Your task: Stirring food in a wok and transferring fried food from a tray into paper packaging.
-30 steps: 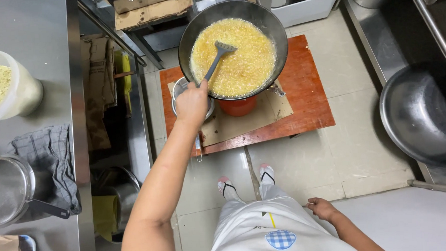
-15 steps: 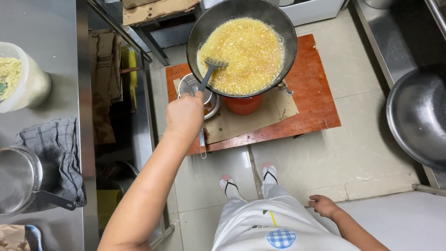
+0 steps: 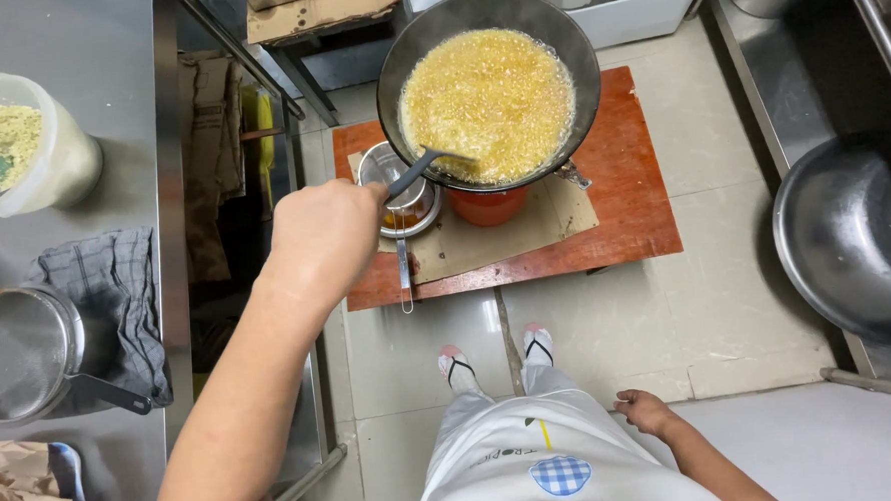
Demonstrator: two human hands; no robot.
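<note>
- The left hand point(image 3: 323, 236) is closed around the dark handle of a long metal ladle point(image 3: 424, 168), whose far end dips into the near edge of the wide black round wok point(image 3: 556, 35)
- That wok sits on an orange-red burner base point(image 3: 486, 207) on a low reddish-brown wooden board point(image 3: 634, 212) laid on the pale tiled floor point(image 3: 668, 311), with a sheet of brown cardboard point(image 3: 495, 240) under the base
- The wok is filled almost to its rim with bubbling golden-yellow frying food point(image 3: 489, 98); the surface foams all over, so the frying looks well under way, though I judge it not finished since nothing has been lifted out
- A small round steel strainer over a bowl of amber oil point(image 3: 403, 197) stands just beside the wok on the left, its thin handle pointing toward the person; no fried bits are visible in it, so draining appears not yet begun
- The right hand point(image 3: 645, 410) hangs low beside the white apron point(image 3: 535, 457), fingers loosely curled, holding nothing
- On the steel desk point(image 3: 109, 115) at the left stand a clear plastic tub of pale yellow crumbly mix point(image 3: 20, 144), a grey checked cloth point(image 3: 107, 295) and a round steel mesh sieve point(image 3: 19, 349); the tub holds some mix, so more may remain to fry
- A large empty steel bowl point(image 3: 856, 243) waits at the right, well apart from the wok
</note>
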